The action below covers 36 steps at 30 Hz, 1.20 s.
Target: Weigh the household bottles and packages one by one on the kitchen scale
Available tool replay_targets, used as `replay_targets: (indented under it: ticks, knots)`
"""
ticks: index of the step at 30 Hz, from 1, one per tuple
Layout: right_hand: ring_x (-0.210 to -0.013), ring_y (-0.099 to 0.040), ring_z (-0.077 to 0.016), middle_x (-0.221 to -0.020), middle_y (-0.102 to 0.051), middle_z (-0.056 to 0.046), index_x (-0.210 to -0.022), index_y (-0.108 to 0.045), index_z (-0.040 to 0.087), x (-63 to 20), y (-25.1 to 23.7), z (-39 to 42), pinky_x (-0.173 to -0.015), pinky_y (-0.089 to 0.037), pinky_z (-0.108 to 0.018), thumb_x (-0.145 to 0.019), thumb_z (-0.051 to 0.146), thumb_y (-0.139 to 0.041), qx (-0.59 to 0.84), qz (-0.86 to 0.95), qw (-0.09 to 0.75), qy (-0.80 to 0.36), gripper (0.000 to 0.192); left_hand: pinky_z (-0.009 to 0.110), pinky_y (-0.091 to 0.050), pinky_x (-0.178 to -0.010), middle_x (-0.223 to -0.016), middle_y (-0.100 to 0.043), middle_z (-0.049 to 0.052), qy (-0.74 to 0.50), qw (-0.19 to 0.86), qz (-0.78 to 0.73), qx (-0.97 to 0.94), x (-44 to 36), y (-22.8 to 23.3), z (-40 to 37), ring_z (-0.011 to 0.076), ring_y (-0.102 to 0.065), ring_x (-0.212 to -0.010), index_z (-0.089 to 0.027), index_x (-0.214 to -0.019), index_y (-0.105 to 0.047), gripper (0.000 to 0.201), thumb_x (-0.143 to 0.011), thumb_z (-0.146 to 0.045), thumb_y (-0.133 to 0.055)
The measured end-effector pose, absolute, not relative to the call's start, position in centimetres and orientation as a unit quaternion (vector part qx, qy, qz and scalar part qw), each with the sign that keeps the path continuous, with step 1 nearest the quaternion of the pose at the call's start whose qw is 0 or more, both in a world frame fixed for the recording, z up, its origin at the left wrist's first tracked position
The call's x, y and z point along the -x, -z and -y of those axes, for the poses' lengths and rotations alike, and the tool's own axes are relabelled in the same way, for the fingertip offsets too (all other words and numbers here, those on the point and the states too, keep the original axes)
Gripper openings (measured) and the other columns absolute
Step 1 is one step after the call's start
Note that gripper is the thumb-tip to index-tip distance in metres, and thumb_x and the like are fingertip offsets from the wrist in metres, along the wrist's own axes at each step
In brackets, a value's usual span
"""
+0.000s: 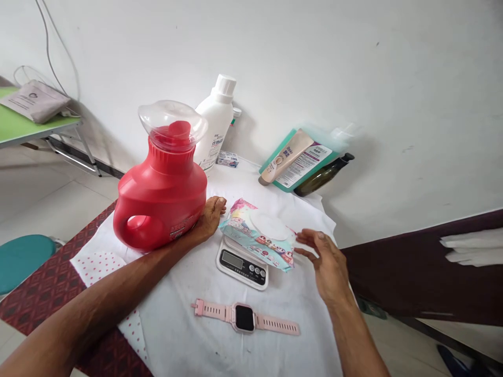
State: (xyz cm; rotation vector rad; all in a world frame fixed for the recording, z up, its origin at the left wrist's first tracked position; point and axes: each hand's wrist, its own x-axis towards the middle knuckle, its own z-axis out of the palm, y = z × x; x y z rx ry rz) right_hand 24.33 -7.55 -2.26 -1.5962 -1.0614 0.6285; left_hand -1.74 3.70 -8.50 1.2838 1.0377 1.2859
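Observation:
A pack of wet wipes [259, 233], pastel blue and pink with a white lid, rests on a white kitchen scale [242, 267] and hides most of its platform. The scale's display looks blank. My left hand [212, 217] is just off the pack's left end, beside the red jug [161, 183]; its fingers are partly hidden but appear extended, with nothing seen in them. At the pack's right end, my right hand [328, 262] is open, fingers apart and close to the wrapper; contact is unclear. In front of the scale lies a pink smartwatch [244, 317], strap spread flat.
Behind the jug stands a white detergent bottle [216, 120], near a small box [228, 158]. Against the wall are a tan tube [288, 157], a green-blue bottle [310, 162] and a dark bottle [324, 175]. A teal stool [25, 262] is at left.

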Motion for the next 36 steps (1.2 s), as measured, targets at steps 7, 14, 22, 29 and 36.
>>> replay_targets:
  ticks: [7,14,22,29,36]
  knots:
    - [-0.062,-0.042,-0.0121,-0.063,-0.050,0.003,-0.067,-0.057,0.019,-24.7,8.1,7.6,-0.056,-0.033,-0.026,-0.084,0.068,-0.073,0.696,0.442,0.509,-0.245,0.054,0.035,-0.058,-0.088,-0.096,-0.069,0.008,-0.520,0.496,-0.425,-0.550,1.9,8.3,-3.7,0.0205,-0.070,-0.092,-0.018,-0.092,-0.065,0.042,-0.103,-0.054,-0.045]
    - [-0.065,-0.047,-0.0139,-0.068,-0.058,0.002,-0.079,-0.066,0.019,-25.7,8.9,7.5,-0.060,-0.037,-0.026,-0.084,0.064,-0.073,0.695,0.444,0.507,-0.251,0.046,0.037,-0.057,-0.087,-0.097,-0.071,0.008,-0.502,0.487,-0.431,-0.569,2.0,8.3,-3.7,0.0226,-0.072,-0.091,-0.019,-0.095,-0.066,0.048,-0.101,-0.062,-0.044]
    - [-0.066,-0.049,-0.0147,-0.069,-0.058,0.002,-0.080,-0.066,0.020,-25.6,8.8,7.7,-0.060,-0.037,-0.026,-0.084,0.064,-0.074,0.693,0.448,0.503,-0.257,0.045,0.037,-0.056,-0.086,-0.096,-0.072,0.008,-0.495,0.478,-0.446,-0.573,1.9,8.3,-3.7,0.0222,-0.072,-0.089,-0.019,-0.094,-0.066,0.048,-0.101,-0.060,-0.042]
    - [-0.067,-0.051,-0.0147,-0.071,-0.061,0.000,-0.077,-0.067,0.019,-25.2,7.9,7.7,-0.063,-0.040,-0.028,-0.086,0.069,-0.071,0.683,0.444,0.518,-0.261,0.051,0.037,-0.056,-0.085,-0.095,-0.071,0.008,-0.494,0.479,-0.439,-0.579,1.9,8.2,-3.6,0.0224,-0.071,-0.090,-0.019,-0.095,-0.066,0.044,-0.102,-0.056,-0.042]
    - [-0.121,-0.063,-0.0318,-0.133,-0.067,-0.012,-0.131,-0.063,0.028,-24.2,4.1,8.8,-0.090,-0.056,-0.043,-0.077,0.080,-0.070,0.615,0.473,0.543,-0.321,0.075,0.035,-0.057,-0.085,-0.093,-0.070,0.007,-0.493,0.479,-0.444,-0.575,1.8,8.1,-3.6,0.0210,-0.072,-0.087,-0.020,-0.091,-0.065,0.041,-0.102,-0.052,-0.041]
